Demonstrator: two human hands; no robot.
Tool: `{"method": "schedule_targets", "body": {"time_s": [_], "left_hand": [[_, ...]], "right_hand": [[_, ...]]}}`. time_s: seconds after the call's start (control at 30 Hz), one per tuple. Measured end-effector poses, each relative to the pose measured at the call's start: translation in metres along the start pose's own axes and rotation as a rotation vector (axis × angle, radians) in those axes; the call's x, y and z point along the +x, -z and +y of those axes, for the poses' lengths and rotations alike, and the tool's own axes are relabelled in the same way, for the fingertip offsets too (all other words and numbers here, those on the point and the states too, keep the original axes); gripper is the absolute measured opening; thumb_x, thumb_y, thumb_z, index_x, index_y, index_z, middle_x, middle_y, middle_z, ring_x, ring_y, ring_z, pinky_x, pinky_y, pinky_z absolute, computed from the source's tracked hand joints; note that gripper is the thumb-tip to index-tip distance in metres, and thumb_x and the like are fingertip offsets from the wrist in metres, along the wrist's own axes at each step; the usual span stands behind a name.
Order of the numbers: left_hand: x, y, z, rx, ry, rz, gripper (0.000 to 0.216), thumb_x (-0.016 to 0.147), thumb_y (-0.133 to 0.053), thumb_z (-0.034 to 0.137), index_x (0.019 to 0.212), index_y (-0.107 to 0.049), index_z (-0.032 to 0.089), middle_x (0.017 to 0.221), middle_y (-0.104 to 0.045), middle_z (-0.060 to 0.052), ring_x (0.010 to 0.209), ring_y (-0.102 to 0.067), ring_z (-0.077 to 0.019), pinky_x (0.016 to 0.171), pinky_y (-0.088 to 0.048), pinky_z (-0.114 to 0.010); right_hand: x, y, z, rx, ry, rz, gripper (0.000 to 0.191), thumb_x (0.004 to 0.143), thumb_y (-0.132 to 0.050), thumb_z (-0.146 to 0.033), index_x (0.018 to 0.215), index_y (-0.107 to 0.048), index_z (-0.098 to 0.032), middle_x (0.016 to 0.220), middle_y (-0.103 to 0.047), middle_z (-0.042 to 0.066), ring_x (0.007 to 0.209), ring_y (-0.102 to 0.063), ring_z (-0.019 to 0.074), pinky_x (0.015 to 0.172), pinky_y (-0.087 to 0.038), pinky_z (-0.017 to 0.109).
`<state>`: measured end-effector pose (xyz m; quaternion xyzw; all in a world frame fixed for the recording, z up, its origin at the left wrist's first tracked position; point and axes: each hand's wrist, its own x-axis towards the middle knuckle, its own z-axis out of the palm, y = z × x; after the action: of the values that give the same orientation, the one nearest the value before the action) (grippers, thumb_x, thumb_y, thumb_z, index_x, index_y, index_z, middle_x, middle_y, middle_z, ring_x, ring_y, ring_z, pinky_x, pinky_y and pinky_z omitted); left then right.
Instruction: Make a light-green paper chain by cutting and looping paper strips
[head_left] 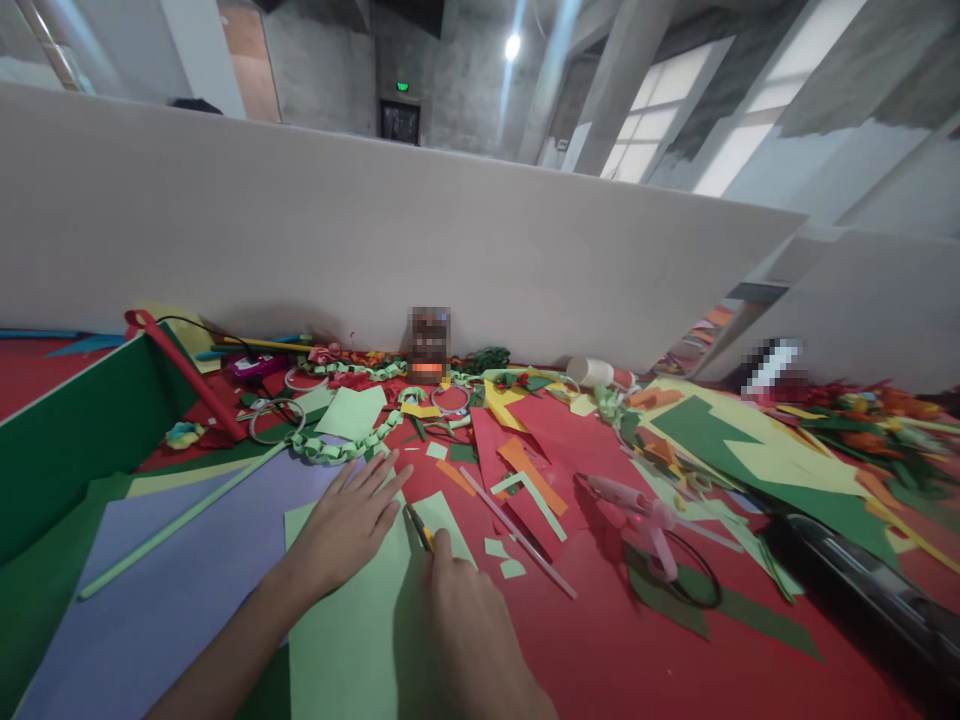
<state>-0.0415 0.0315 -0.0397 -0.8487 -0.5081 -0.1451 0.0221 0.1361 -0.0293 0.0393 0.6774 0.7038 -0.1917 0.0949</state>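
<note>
My left hand (346,522) lies flat with its fingers spread on a light green paper sheet (341,630) on the red table. My right hand (469,625) is closed around a small yellow-handled craft knife (420,527), whose tip touches the sheet just right of my left fingers. The green sheet overlaps a large lavender sheet (172,580).
A pink glue gun (637,505) with a black cord lies to the right. A clear rod (517,535), paper scraps, a green paper chain (337,445), wire rings and a green paper tube (180,520) are scattered around. A green box wall (67,430) stands at the left, a white partition behind.
</note>
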Motion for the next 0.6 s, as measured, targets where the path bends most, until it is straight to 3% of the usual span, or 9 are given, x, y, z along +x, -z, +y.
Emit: {"method": "schedule_targets", "body": {"time_s": [0.13,0.4,0.6], "left_hand": [[0.001,0.002,0.001,-0.003,0.009,-0.02,0.049,0.107,-0.033,0.036,0.156,-0.038,0.032,0.164,-0.038,-0.003,0.151,-0.035,-0.0223,0.124,-0.021,-0.048],[0.001,0.0,0.0,0.003,0.012,-0.029,0.049,0.107,-0.035,0.036,0.157,-0.036,0.033,0.164,-0.037,-0.002,0.151,-0.034,-0.0225,0.123,-0.022,-0.049],[0.002,0.005,0.002,0.009,-0.012,-0.011,0.05,0.107,-0.036,0.035,0.157,-0.033,0.04,0.165,-0.035,-0.002,0.151,-0.034,-0.0254,0.122,-0.024,-0.052]], "right_hand": [[-0.001,-0.001,0.002,0.027,0.015,-0.003,0.037,0.093,-0.035,0.003,0.121,-0.054,-0.013,0.088,-0.077,0.016,0.087,-0.078,0.0279,0.063,-0.054,0.026],[0.007,-0.012,0.006,0.065,0.011,0.037,0.026,0.103,-0.034,-0.011,0.117,-0.056,-0.015,0.086,-0.077,0.015,0.084,-0.078,0.0327,0.062,-0.055,0.033],[0.001,-0.009,0.004,-0.008,0.038,0.036,0.035,0.094,-0.038,0.003,0.12,-0.055,-0.015,0.086,-0.077,0.014,0.083,-0.079,0.0313,0.062,-0.056,0.031]]}}
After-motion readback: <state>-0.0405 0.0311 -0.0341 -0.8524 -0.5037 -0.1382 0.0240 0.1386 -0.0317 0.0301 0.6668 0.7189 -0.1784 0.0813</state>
